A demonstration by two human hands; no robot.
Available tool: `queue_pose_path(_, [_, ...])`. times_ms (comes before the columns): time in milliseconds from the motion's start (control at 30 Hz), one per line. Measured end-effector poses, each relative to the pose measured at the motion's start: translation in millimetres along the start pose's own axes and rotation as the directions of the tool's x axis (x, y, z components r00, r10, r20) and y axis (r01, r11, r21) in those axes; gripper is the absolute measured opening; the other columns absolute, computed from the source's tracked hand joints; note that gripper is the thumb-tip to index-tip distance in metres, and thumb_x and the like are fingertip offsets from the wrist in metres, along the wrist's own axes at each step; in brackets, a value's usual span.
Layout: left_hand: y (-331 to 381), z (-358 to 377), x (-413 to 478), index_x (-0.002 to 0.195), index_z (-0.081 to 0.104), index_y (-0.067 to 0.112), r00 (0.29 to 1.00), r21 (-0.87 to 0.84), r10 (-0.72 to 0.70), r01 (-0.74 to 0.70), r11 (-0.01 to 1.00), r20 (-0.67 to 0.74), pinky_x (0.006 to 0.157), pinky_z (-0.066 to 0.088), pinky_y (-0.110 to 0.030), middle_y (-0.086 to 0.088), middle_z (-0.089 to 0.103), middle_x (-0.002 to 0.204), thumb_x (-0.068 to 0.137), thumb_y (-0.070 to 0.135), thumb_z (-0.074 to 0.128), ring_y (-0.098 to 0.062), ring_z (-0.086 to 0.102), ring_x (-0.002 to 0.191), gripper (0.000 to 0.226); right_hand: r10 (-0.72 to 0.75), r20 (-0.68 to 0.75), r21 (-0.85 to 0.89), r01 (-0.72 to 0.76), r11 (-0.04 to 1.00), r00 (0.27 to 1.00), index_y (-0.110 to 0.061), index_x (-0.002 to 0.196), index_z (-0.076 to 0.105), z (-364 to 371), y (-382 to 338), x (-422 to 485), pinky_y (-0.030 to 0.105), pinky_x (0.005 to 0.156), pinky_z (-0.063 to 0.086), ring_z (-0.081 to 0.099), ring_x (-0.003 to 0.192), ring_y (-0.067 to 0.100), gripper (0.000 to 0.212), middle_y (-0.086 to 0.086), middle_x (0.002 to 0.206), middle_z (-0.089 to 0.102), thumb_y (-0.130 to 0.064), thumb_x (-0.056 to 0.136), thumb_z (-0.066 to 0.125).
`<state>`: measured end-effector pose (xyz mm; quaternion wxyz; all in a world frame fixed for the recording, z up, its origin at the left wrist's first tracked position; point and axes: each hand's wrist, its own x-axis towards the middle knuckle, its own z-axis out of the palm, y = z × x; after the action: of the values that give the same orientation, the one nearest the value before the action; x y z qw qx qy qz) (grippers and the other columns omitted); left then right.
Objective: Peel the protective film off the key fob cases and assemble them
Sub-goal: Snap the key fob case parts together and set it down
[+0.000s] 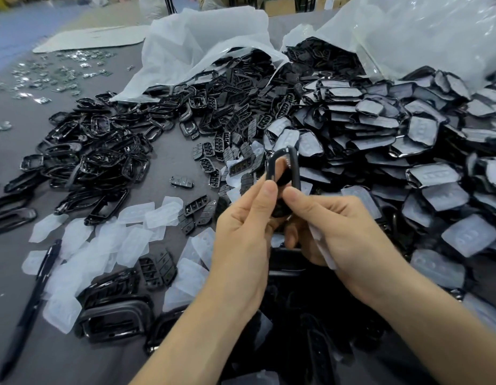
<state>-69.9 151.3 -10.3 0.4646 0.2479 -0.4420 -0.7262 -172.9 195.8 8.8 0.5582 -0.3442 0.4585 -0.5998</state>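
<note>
Both hands hold one black key fob case (295,169) upright above the table's middle. My left hand (242,234) pinches its left side between thumb and fingers. My right hand (335,232) grips the lower right part, and a strip of clear film (321,247) hangs under its fingers. A fingertip shows through the case's open frame. Black button pads (158,269) lie on the table below left. Peeled film pieces (83,245) are scattered at the left front. Film-covered cases (424,173) are heaped at the right.
Black frame halves (102,151) are piled at the left centre, spilling from a white plastic bag (197,48). A second clear bag (424,34) lies at the back right. A black pen (33,304) lies at the front left. Small shiny metal parts (52,70) are scattered far left.
</note>
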Motion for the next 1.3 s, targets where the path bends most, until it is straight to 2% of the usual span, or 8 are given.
queue_pose_path(200, [-2.7,-1.6,1.2,0.09,0.074,0.018,0.987,0.048,0.051,-0.044,0.998,-0.153,0.062,0.052,-0.025,-0.008,0.075,0.095,0.077,0.03,0.065,-0.013,0.066,0.074,0.02,-0.069,-0.029,-0.221,0.061,0.973,0.997,-0.012,0.044,0.06,8.7,6.5,-1.2,0.006,0.035,0.026,0.037,0.025,0.002,0.044,-0.005,0.032,0.046,-0.042,0.076,0.058])
queue_pose_path(300, [1.3,-5.6,2.4,0.081,0.073,0.019,0.972,0.169,0.186,-0.161,0.972,-0.141,0.068,0.052,-0.016,0.002,0.074,0.074,0.08,0.017,0.066,-0.004,0.068,0.072,0.007,-0.094,-0.152,-0.242,0.055,0.969,0.984,-0.009,0.063,0.068,-2.1,2.5,4.0,0.013,0.031,0.023,0.031,0.029,0.005,0.047,0.001,0.045,0.051,-0.056,0.058,0.068])
queue_pose_path(433, [4.6,-5.0,0.8,0.09,0.063,0.02,0.978,0.318,0.208,-0.187,0.93,-0.034,0.063,0.052,-0.014,0.004,0.074,0.071,0.09,-0.002,0.058,-0.004,0.069,0.069,0.023,-0.165,-0.207,-0.147,0.136,0.98,0.964,-0.017,0.075,0.072,-10.7,-4.3,6.2,0.015,0.033,0.025,0.04,0.037,0.013,0.028,-0.002,0.055,0.059,-0.037,0.057,0.076])
queue_pose_path(567, [4.2,-4.0,-0.6,0.091,0.063,0.021,0.992,0.308,0.126,-0.118,0.944,-0.007,0.061,0.057,-0.023,0.001,0.075,0.075,0.091,-0.003,0.056,-0.014,0.073,0.07,0.024,-0.254,-0.187,-0.192,0.218,0.957,0.949,-0.007,0.078,0.07,-9.3,-1.2,4.2,0.005,0.037,0.033,0.046,0.031,0.0,0.005,-0.009,0.047,0.057,-0.006,0.074,0.073])
queue_pose_path(733, [3.9,-6.7,0.8,0.081,0.068,0.012,0.999,0.192,-0.043,0.048,0.98,-0.031,0.065,0.057,-0.025,-0.01,0.074,0.075,0.087,-0.003,0.061,-0.02,0.073,0.072,0.017,-0.332,-0.231,-0.341,0.244,0.908,0.914,-0.016,0.074,0.075,-14.4,0.3,6.3,0.013,0.054,0.048,0.063,0.054,0.005,0.01,-0.001,0.061,0.069,-0.008,0.08,0.072])
queue_pose_path(800, [4.7,-7.5,2.7,0.084,0.068,0.007,0.989,0.07,-0.142,0.144,0.987,-0.036,0.066,0.057,-0.024,-0.013,0.074,0.082,0.08,0.004,0.065,-0.022,0.073,0.076,0.005,-0.314,-0.224,-0.296,0.243,0.924,0.922,-0.014,0.074,0.074,-14.2,-1.3,6.4,0.007,0.046,0.041,0.056,0.042,0.002,0.013,-0.007,0.051,0.063,-0.005,0.082,0.069])
queue_pose_path(933, [6.6,-9.2,4.8,0.094,0.07,0.003,0.965,-0.088,-0.258,0.253,0.963,-0.046,0.068,0.058,-0.025,-0.013,0.074,0.092,0.067,0.013,0.068,-0.019,0.072,0.082,0.029,-0.258,-0.179,-0.218,0.218,0.951,0.949,-0.011,0.078,0.072,-16.5,-4.0,6.9,0.003,0.039,0.033,0.048,0.032,-0.001,0.011,-0.011,0.044,0.056,-0.002,0.083,0.067])
queue_pose_path(1300, [1.7,-4.2,2.3,0.082,0.075,0.014,0.983,-0.038,-0.096,0.091,0.995,-0.154,0.073,0.057,-0.022,-0.004,0.075,0.084,0.066,0.01,0.067,-0.012,0.071,0.078,0.019,-0.23,-0.141,-0.295,0.18,0.938,0.963,-0.018,0.08,0.077,-21.2,5.6,10.6,0.008,0.056,0.044,0.061,0.052,0.002,0.005,-0.002,0.066,0.07,-0.015,0.075,0.076])
